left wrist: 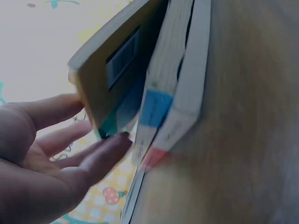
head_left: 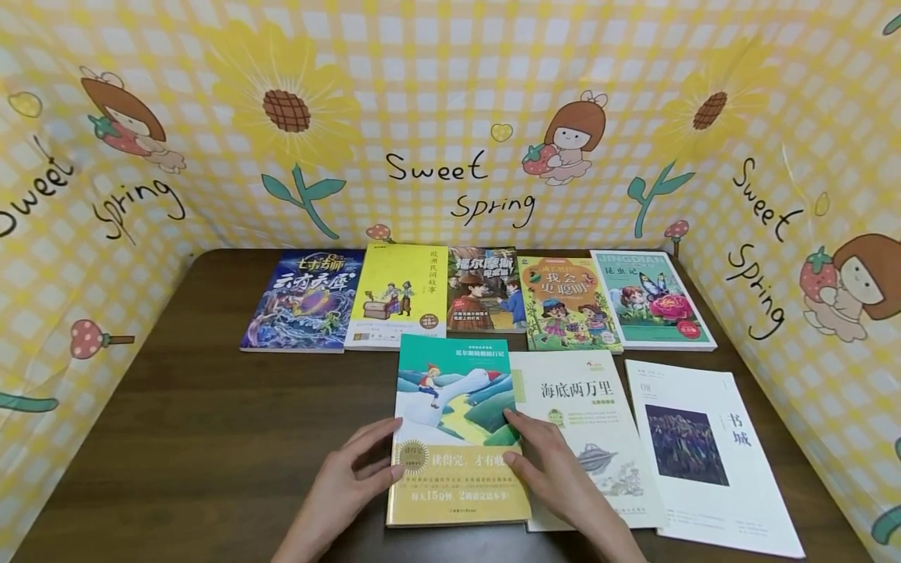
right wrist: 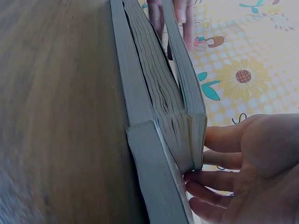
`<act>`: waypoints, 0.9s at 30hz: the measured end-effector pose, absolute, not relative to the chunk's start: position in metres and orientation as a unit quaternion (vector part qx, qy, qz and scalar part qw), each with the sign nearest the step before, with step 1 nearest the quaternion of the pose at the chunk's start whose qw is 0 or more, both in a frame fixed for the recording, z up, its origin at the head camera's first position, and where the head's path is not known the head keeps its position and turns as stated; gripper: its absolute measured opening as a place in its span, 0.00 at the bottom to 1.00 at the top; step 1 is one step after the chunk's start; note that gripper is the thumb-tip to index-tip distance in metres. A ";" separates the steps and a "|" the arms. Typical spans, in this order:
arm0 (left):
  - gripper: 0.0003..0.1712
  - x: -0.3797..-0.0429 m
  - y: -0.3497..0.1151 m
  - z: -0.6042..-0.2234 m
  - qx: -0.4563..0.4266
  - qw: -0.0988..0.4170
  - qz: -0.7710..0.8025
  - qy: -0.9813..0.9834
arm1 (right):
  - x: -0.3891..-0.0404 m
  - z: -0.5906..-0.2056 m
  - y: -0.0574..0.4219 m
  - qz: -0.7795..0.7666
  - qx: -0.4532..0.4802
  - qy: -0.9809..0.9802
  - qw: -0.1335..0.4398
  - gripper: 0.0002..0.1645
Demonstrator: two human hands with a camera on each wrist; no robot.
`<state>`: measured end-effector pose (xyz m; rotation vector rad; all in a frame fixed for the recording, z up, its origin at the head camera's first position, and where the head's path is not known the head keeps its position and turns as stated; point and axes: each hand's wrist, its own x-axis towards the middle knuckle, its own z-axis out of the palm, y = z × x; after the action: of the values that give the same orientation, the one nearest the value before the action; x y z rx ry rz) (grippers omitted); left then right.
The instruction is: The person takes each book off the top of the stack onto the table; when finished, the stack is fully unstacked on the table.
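Observation:
Both my hands are at a picture book with a green top, a white goose and a yellow lower band. My left hand pinches its left edge, thumb near the round gold badge. On the opposite edge, my right hand grips with thumb and fingertips at the cover's side. The left wrist view has the book tilted above other books' page edges, its barcode side partly showing. In the right wrist view, fingers of my right hand are at its near corner. A white book lies partly behind my right hand.
A white magazine with a dark picture lies at the right. Along the back of the dark table runs a row of several books, among them a yellow one. A yellow checked cloth walls the back and sides.

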<state>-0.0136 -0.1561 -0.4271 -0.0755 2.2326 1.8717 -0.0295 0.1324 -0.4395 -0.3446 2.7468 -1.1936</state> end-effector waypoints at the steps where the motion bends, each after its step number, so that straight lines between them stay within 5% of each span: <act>1: 0.31 -0.014 -0.155 -0.427 -0.027 0.112 0.648 0.753 | -0.030 -0.440 0.133 -0.395 -0.113 0.909 0.063 0.33; 13: 0.35 -0.015 -0.155 -0.424 -0.061 0.155 0.724 0.669 | -0.030 -0.444 0.135 -0.398 -0.124 0.906 0.068 0.33; 27: 0.35 0.010 -0.251 -0.386 -0.015 0.046 0.637 0.769 | -0.028 -0.447 0.133 -0.374 -0.117 0.918 0.067 0.35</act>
<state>0.0104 -0.2506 -0.3865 -0.0444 2.3473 1.9455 -0.0280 0.1331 -0.4472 -0.3536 2.7669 -1.1265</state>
